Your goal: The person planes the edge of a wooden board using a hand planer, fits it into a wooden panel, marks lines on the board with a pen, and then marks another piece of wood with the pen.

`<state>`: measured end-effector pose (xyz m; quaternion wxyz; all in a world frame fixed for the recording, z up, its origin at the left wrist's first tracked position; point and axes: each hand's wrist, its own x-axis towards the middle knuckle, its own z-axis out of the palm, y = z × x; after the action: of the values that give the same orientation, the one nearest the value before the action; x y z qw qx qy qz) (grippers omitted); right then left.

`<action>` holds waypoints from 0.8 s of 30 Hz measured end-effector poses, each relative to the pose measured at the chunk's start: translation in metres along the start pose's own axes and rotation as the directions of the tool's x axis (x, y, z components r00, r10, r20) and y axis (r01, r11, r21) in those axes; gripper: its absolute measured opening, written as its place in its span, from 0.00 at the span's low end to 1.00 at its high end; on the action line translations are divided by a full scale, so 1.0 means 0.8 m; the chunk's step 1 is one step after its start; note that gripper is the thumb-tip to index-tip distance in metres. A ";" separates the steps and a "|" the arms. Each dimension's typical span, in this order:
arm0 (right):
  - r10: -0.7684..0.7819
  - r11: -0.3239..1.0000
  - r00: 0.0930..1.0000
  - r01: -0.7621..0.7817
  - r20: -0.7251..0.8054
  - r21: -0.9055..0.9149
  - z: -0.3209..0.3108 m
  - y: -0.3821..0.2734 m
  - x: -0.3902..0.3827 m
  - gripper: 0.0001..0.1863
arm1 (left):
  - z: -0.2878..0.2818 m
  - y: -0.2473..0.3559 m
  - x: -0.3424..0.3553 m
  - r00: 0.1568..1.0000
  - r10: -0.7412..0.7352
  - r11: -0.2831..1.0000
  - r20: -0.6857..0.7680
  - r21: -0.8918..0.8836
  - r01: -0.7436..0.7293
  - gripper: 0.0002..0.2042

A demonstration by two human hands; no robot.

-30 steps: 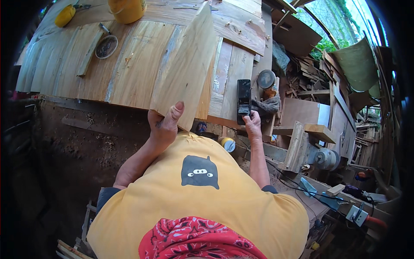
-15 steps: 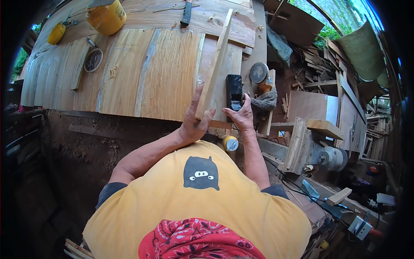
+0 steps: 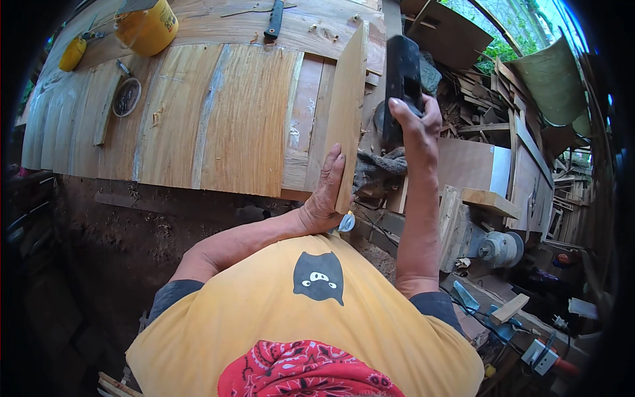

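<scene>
A wooden board (image 3: 350,112) stands on edge in front of the person, its long axis running away from the yellow shirt (image 3: 264,291), beside a plank-topped bench (image 3: 251,119). The left hand (image 3: 323,195) holds its near end, digits laid along the left face; the rest of that grip is hidden. The right hand (image 3: 419,129) is closed around a black hand plane (image 3: 402,66), which is just right of the board, roughly parallel and apart from it.
</scene>
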<state>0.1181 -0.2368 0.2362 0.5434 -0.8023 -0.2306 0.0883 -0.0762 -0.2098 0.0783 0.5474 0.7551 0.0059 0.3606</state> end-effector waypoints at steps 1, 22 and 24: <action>0.008 1.000 0.999 -0.007 0.037 -0.018 0.008 -0.009 0.017 0.29 | 0.004 -0.001 0.001 1.000 0.009 1.000 0.015 0.014 -0.009 0.51; -0.049 0.985 0.960 0.091 0.276 -0.143 0.085 0.016 0.178 0.23 | 0.009 -0.027 -0.004 0.996 0.087 0.996 -0.002 0.004 -0.087 0.69; 0.022 0.998 0.992 -0.015 0.127 -0.055 0.082 0.000 0.079 0.23 | 0.005 -0.027 -0.007 0.996 0.082 0.996 -0.026 0.025 -0.081 0.70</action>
<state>0.1478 -0.1528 0.2170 0.5051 -0.8115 -0.2595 0.1381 -0.0696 -0.2069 0.0569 0.5230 0.7565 -0.0130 0.3926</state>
